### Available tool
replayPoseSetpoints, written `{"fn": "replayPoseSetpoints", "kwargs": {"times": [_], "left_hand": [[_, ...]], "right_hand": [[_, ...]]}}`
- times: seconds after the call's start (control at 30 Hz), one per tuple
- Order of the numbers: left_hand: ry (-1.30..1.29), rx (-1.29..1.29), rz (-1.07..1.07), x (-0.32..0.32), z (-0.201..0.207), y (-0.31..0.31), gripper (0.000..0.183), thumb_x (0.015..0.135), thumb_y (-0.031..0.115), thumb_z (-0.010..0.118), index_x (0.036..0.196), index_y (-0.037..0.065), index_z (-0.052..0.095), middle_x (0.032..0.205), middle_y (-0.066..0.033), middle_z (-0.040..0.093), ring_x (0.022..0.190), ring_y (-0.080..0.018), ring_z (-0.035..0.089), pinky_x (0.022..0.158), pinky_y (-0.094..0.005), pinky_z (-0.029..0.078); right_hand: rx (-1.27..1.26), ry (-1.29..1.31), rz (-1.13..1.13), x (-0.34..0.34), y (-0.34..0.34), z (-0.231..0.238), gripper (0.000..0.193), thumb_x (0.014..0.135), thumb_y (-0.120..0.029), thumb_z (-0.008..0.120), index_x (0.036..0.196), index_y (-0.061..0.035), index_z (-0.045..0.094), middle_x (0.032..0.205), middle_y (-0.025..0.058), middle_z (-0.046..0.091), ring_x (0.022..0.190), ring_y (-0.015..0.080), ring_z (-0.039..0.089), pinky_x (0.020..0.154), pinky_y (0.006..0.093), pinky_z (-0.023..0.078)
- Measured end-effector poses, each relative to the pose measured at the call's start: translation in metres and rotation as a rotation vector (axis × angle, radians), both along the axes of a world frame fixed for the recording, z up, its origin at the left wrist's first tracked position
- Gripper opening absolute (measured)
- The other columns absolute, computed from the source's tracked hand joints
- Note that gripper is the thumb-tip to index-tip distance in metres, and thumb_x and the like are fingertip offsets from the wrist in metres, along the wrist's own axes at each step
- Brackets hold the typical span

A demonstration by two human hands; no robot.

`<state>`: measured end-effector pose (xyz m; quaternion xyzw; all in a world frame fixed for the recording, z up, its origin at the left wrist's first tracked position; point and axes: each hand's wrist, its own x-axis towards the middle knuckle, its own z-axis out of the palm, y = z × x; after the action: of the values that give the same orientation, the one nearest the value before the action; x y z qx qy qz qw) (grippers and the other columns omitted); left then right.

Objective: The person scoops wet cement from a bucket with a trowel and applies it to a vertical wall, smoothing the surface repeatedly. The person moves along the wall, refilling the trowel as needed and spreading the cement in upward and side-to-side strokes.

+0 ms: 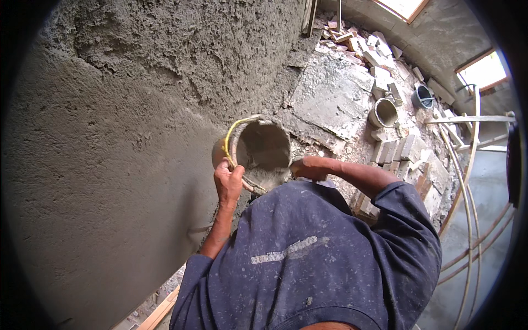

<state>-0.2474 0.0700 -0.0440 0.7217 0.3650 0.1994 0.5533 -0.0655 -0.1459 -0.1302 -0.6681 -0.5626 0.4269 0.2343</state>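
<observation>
Shirt: a dark blue shirt [308,264], speckled with pale dust, fills the lower middle of the view; both forearms rise from its sleeves toward the bucket.
Left hand: the left hand [227,180] grips the near left rim of the bucket, its fingers [237,170] curled tight over the edge just below the yellow handle.
Right hand: the right hand [309,168] lies at the bucket's right rim, touching it; how its fingers stand cannot be told, since the hand's back hides them.
Bucket: a mortar-caked bucket [263,144] is held up in front of the chest, tipped so its open mouth faces the camera, close against the plastered wall; grey mortar lies in its lower inside.
Handle: a yellow handle [230,135] arcs along the bucket's upper left rim.
Wall: a curved wall [110,137] of wet grey plaster fills the left half, smoother low down and rough and lumpy toward the top.
Floor: beyond the bucket, a grey slab [330,99] lies on the floor amid rubble.
Bricks: loose bricks [379,63] are scattered and stacked beyond and to the right of the slab.
Far buckets: a pale bucket [383,113] stands among the bricks, and a dark one [423,96] just beyond it.
Poles: bent poles [467,181] run down the right side.
</observation>
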Motion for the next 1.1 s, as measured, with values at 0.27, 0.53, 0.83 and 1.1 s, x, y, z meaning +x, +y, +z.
{"fn": "replayPoseSetpoints", "kwargs": {"times": [0.27,0.53,0.83,1.1], "left_hand": [[0.068,0.173,-0.129,0.015,0.022,-0.019,0.016,0.067,0.012,0.054,0.067,-0.002,0.046,0.056,-0.0106,0.048,0.052,-0.0200,0.048,0.052,-0.0366,0.040],[0.007,0.196,-0.171,0.032,0.005,-0.015,0.012,0.069,0.011,0.053,0.070,0.001,0.047,0.059,-0.0103,0.047,0.050,-0.0225,0.049,0.050,-0.0368,0.041],[-0.234,-0.181,0.211,0.054,0.003,-0.003,0.010,0.066,0.000,0.054,0.072,0.004,0.047,0.070,0.0006,0.046,0.061,-0.0112,0.044,0.058,-0.0236,0.038],[-0.090,-0.570,0.685,0.034,-0.086,0.025,0.011,0.063,0.003,0.055,0.073,0.005,0.050,0.082,-0.0063,0.050,0.075,-0.0199,0.051,0.063,-0.0363,0.046]], "right_hand": [[-0.188,-0.291,-0.298,-0.011,0.035,-0.002,0.039,0.090,-0.029,0.041,0.119,-0.0026,0.043,0.082,0.0251,0.061,0.078,0.0410,0.061,0.067,0.0486,0.051],[-0.255,0.684,-0.213,-0.016,0.030,-0.029,0.036,0.090,-0.034,0.050,0.116,-0.0110,0.057,0.082,-0.0008,0.059,0.070,0.0104,0.056,0.059,0.0266,0.045],[-0.182,1.616,-0.359,0.011,0.046,-0.002,0.037,0.093,-0.030,0.044,0.121,-0.0049,0.046,0.068,0.0062,0.055,0.042,0.0115,0.050,0.036,0.0218,0.043],[0.164,1.472,-0.770,0.057,-0.015,0.042,0.028,0.089,-0.019,0.052,0.113,-0.0076,0.043,0.069,0.0047,0.053,0.045,0.0098,0.049,0.035,0.0222,0.042]]}}
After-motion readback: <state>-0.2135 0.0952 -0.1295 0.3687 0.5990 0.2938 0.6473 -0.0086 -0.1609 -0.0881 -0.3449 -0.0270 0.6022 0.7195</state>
